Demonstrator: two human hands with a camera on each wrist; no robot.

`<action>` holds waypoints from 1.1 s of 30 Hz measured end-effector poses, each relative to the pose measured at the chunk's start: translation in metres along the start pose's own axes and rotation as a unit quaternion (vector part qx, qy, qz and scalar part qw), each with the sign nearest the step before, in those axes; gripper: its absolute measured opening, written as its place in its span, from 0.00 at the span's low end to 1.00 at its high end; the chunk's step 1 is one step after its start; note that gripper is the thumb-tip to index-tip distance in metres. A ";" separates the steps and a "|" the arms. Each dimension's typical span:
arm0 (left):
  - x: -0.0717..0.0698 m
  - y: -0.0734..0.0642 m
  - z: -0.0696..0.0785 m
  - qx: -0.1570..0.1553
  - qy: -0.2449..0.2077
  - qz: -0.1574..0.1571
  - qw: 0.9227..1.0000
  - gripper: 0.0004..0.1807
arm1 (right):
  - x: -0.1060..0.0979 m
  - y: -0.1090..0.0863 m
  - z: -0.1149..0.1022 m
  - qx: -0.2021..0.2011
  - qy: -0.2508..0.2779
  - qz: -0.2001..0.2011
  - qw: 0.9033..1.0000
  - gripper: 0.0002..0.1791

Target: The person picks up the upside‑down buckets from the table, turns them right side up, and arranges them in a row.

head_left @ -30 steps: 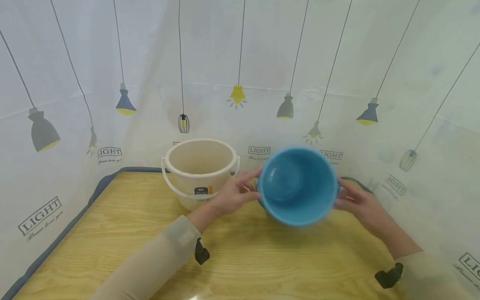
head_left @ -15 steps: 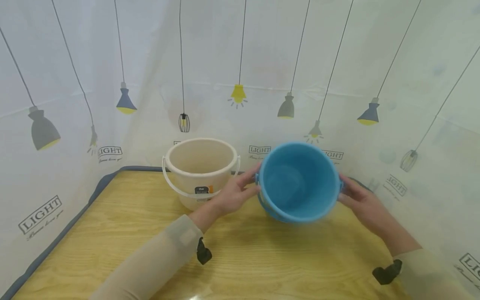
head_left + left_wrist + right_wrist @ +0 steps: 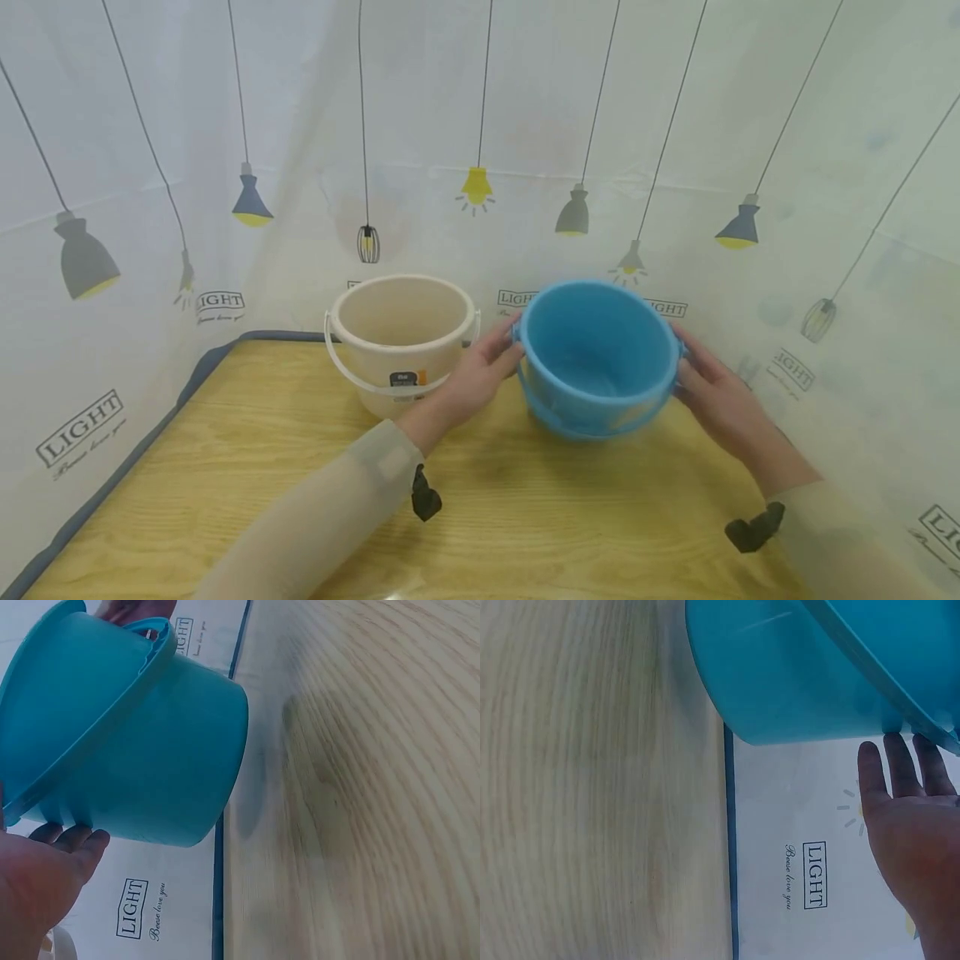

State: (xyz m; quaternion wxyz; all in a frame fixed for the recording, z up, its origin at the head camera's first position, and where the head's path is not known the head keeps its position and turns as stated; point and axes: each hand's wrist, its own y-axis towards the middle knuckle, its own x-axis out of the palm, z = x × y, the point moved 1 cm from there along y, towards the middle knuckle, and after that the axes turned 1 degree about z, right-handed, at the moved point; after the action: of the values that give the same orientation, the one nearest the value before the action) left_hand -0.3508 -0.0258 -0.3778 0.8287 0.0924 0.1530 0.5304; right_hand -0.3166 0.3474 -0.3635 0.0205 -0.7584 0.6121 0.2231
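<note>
A blue plastic bucket [image 3: 600, 358] is between my hands at the right of the head view, tilted slightly, its opening facing up and toward me. Its base appears raised off the wooden table in the wrist views. My left hand [image 3: 480, 375] holds one side near the handle joint, with fingertips [image 3: 94, 844] against the wall below the rim. On the opposite side, my right hand [image 3: 720, 400] grips by the other joint; several of its fingers [image 3: 904, 765] reach the wall. The bucket's blue handle [image 3: 97, 735] hangs down along its front.
A cream bucket [image 3: 405, 367] with a lowered white handle and a dark label stands upright just left of the blue one, behind my left hand. The wooden table [image 3: 225, 450] ends at a dark edge, where a lamp-printed sheet [image 3: 420, 108] rises.
The blue bucket has turned more upright: its opening faced toward me and now faces further upward, showing more outer wall and the handle. Both hands have turned with it. The cream bucket stays put.
</note>
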 end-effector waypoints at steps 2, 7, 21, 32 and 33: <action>0.002 0.004 0.000 -0.018 -0.012 0.015 1.000 0.32 | -0.001 0.004 0.001 0.007 -0.009 0.007 1.000 0.33; 0.008 0.015 0.001 -0.056 -0.039 0.051 0.996 0.29 | -0.002 0.013 0.005 0.020 -0.010 0.026 0.999 0.33; 0.016 0.042 -0.020 -0.091 -0.081 0.103 0.987 0.29 | -0.002 0.031 0.023 0.032 0.016 0.022 0.999 0.34; 0.019 0.053 -0.023 -0.125 -0.097 0.114 0.981 0.30 | -0.005 0.042 0.026 0.068 0.059 -0.007 0.996 0.36; 0.019 0.054 -0.024 -0.124 -0.095 0.113 0.981 0.31 | -0.005 0.042 0.027 0.068 0.069 -0.010 0.995 0.36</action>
State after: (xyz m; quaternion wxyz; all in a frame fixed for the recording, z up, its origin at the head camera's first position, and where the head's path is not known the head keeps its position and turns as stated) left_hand -0.3978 0.0140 -0.3861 0.7791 0.0551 -0.0046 0.6244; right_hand -0.3656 0.3498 -0.3754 0.0322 -0.7745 0.6186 0.1281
